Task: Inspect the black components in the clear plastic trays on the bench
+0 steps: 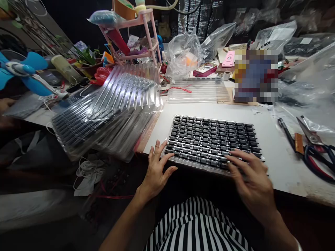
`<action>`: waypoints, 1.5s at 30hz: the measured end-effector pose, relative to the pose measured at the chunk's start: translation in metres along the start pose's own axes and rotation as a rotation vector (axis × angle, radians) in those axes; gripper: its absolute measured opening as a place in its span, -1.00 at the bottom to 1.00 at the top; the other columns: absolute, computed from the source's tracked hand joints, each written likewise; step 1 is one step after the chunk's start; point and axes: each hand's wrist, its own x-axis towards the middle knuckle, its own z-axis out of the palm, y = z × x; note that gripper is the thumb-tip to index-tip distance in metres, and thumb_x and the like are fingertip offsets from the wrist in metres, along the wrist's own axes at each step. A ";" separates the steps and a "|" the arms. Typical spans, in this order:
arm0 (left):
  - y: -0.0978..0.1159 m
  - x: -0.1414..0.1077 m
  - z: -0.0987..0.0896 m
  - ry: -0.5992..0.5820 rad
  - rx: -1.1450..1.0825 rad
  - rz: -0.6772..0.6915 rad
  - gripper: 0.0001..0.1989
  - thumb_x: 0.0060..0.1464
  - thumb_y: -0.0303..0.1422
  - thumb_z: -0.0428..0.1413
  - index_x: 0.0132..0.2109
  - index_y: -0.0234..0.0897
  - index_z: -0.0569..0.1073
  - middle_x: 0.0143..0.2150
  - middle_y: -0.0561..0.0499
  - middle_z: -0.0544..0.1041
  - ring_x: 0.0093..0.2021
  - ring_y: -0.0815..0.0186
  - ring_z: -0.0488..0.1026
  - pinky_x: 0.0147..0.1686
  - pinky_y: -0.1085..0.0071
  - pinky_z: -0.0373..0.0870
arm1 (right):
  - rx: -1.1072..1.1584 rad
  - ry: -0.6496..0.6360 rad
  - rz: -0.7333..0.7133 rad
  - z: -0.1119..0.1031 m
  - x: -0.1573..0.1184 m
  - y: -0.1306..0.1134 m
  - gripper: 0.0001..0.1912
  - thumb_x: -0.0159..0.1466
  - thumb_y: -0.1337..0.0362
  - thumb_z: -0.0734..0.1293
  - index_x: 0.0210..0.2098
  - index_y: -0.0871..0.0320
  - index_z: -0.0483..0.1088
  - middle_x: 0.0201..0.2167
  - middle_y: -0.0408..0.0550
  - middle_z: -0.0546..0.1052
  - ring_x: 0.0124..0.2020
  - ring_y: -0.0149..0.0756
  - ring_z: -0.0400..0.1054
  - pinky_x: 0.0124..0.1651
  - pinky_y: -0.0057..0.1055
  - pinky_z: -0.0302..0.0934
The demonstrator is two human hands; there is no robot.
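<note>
In front of me on the white table top lies a clear plastic tray [200,161] filled with rows of small black circuit boards [209,139]. My left hand [156,167] is at the tray's near left corner, fingers spread, with the fingertips at its edge. Over the near right part of the rows is my right hand [251,181], slightly blurred. Its fingers are stretched out and apart, with the tips at or just above the boards; whether they touch I cannot tell. Neither hand holds anything.
Stacked clear trays [117,101] lean in a pile at the left, partly past the table edge. More flat clear trays [193,91] lie at the back. Scissors [314,139], pliers [320,162] and a black pen-like tool [286,132] lie right. A blue fan [23,69] stands far left.
</note>
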 end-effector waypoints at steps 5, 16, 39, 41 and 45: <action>-0.010 0.001 0.007 -0.044 0.102 -0.056 -0.30 0.18 -0.02 -0.11 0.35 -0.25 -0.04 0.41 -0.18 -0.15 0.39 0.08 -0.40 0.29 -0.08 -0.26 | -0.166 0.144 0.214 -0.030 -0.015 0.035 -0.68 0.34 0.13 0.18 -0.03 0.12 0.41 -0.08 0.03 0.45 -0.03 -0.10 0.32 0.11 -0.10 0.12; -0.010 -0.006 0.010 -0.133 0.163 -0.024 -0.33 0.15 -0.03 -0.05 0.34 -0.03 -0.02 0.42 -0.12 -0.35 0.38 -0.05 -0.44 0.25 -0.17 -0.24 | -0.135 -0.003 0.377 -0.040 -0.037 0.061 -0.39 0.26 -0.19 0.11 0.16 0.01 0.26 0.06 0.06 0.36 0.11 0.06 0.21 0.15 0.11 0.05; -0.016 -0.001 0.015 -0.070 0.028 -0.092 -0.35 0.20 -0.06 -0.08 0.33 -0.18 -0.03 0.40 -0.15 -0.08 0.40 0.18 -0.26 0.31 0.01 -0.20 | -0.172 -0.070 0.172 -0.048 -0.053 0.076 -0.32 0.25 -0.21 0.16 0.22 0.03 0.18 0.04 0.05 0.39 0.04 0.05 0.27 0.10 0.01 0.08; -0.018 0.000 0.016 -0.058 0.031 -0.079 -0.31 0.19 -0.06 -0.07 0.35 -0.16 -0.12 0.39 -0.16 -0.07 0.39 0.18 -0.24 0.31 0.01 -0.19 | -0.172 -0.082 0.178 -0.049 -0.051 0.074 -0.35 0.27 -0.18 0.17 0.22 0.04 0.18 0.03 0.05 0.39 0.03 0.03 0.28 0.10 -0.02 0.09; -0.024 0.006 0.018 -0.053 0.026 -0.064 -0.28 0.18 -0.07 -0.03 0.36 -0.12 -0.15 0.37 -0.15 0.03 0.38 0.18 -0.13 0.31 0.03 -0.17 | -0.162 -0.075 0.147 -0.048 -0.049 0.073 -0.40 0.29 -0.10 0.19 0.22 0.05 0.17 0.03 0.04 0.39 0.00 -0.01 0.30 0.08 -0.07 0.11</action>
